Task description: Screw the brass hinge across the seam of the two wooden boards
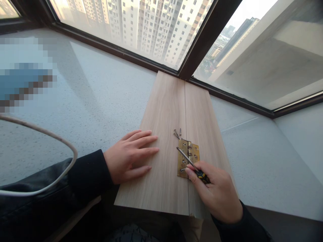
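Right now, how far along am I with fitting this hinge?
Done: the brass hinge lies across the seam of the two boards. In hand: your right hand holds the screwdriver over the hinge, your left hand flat on one board. Left: loose screws lie above the hinge, not yet driven.

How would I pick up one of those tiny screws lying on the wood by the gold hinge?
Pinch a loose screw across its thin shank with thumb and fingertip, coming straight down from above. It lies flat on the board, just beyond the hinge, so nothing slides under it. The right hand is probably nearest, but it holds the screwdriver.
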A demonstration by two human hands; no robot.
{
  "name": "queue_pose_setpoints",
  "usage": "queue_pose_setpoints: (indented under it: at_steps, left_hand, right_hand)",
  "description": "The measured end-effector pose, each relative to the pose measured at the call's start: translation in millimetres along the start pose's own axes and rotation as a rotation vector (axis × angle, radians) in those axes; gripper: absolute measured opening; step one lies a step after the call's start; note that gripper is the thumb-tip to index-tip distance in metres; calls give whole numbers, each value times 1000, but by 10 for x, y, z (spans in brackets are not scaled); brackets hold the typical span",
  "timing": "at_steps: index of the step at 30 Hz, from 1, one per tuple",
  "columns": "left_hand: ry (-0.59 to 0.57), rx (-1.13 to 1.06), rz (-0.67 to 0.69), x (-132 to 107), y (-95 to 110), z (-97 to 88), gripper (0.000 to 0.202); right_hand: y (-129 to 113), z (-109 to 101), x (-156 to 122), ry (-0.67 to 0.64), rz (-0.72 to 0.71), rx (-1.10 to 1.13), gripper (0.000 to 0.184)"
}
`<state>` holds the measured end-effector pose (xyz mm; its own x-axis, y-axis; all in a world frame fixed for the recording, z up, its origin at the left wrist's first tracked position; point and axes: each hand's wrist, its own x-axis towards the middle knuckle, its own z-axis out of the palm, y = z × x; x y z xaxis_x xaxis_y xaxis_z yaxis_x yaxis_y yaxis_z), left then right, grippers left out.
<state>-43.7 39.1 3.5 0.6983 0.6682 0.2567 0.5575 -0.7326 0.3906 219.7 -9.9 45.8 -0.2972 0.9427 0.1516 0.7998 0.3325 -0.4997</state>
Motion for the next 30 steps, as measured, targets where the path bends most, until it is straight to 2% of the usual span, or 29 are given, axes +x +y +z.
queue_pose_setpoints:
  at_steps: [6,14,25,30]
  left_hand:
    - [4,-7,-3,1,4,-7,42]
    - [11,-24,-2,-1,3,-2,42]
    - [-11,-22,-11,2,7,-16,43]
    - [3,-24,-3,-1,2,-2,42]
  right_hand:
    - [-41,-1,122,-109,-4,-34,17]
    - [-42,-22,195,-165,-8,-39,21]
    - [-16,-92,35,-112,-76,-5,6]
    - [-9,-71,27,-76,-91,-36,9]
